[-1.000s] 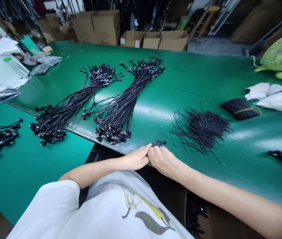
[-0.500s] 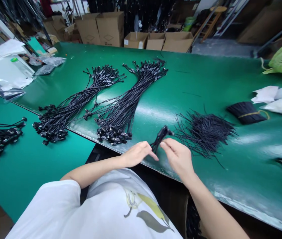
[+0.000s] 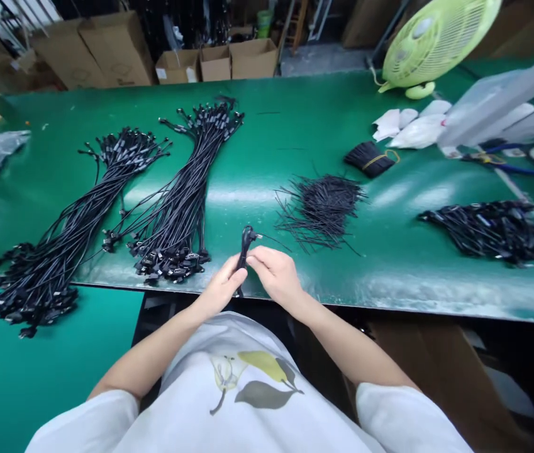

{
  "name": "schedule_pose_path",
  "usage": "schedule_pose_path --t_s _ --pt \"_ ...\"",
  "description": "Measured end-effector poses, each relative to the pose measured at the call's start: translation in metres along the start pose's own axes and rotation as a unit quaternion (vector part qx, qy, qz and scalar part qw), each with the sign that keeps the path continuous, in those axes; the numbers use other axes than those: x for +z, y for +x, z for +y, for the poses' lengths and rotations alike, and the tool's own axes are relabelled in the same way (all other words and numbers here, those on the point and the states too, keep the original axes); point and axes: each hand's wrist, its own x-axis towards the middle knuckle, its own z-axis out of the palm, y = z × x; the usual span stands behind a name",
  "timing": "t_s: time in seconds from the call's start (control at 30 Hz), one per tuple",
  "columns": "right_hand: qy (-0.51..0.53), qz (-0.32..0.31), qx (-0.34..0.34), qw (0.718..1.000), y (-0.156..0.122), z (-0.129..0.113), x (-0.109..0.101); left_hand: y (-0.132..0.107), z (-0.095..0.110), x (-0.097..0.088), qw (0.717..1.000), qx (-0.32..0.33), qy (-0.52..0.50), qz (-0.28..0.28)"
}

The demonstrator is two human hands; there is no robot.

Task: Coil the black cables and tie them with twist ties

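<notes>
A folded black cable [image 3: 246,240] stands nearly upright in front of me at the table's front edge. My left hand [image 3: 222,286] is closed on its lower part, thumb in front. From the other side my right hand [image 3: 277,275] pinches at the cable's middle; its fingertips hide what lies between them. One thin black tie [image 3: 276,241] sticks out to the right above the right hand. Beyond that hand lies a loose pile of thin black ties [image 3: 328,204]. To the left are two long bundles of black cables with connectors, the nearer one [image 3: 186,182] and the farther one [image 3: 87,195].
On the green table [image 3: 257,170] sit a banded black bundle [image 3: 369,158], white packets [image 3: 420,129], a green fan [image 3: 436,44], blue-handled pliers [image 3: 507,160] and a heap of folded cables [image 3: 493,229]. Cardboard boxes [image 3: 252,60] stand behind the table.
The view has swung right. My left hand has closed round the folded cable, which now stands more upright, and my right hand has come close against it.
</notes>
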Motion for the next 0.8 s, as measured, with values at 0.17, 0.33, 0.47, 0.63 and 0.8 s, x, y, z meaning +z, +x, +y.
schedule_pose_path --t_s 0.17,0.33,0.47,0.63,0.8 --pt "0.304 -0.130 0.215 0.919 -0.007 0.013 0.006 0.006 0.004 0.009 0.999 0.019 -0.032 0.022" --pt "0.129 -0.038 0.132 0.982 -0.014 0.018 -0.013 0.015 0.006 0.012 0.977 -0.059 -0.185 0.086" --pt "0.140 0.004 0.126 0.982 -0.021 0.016 -0.011 0.021 -0.002 0.028 0.992 -0.096 -0.077 -0.010" --pt "0.169 0.053 0.201 0.963 -0.022 0.045 -0.022 0.016 -0.015 0.028 0.976 -0.014 0.180 -0.119" --pt "-0.097 0.243 0.288 0.921 -0.031 0.099 -0.147 0.006 -0.036 -0.036 0.824 0.150 0.546 -0.008"
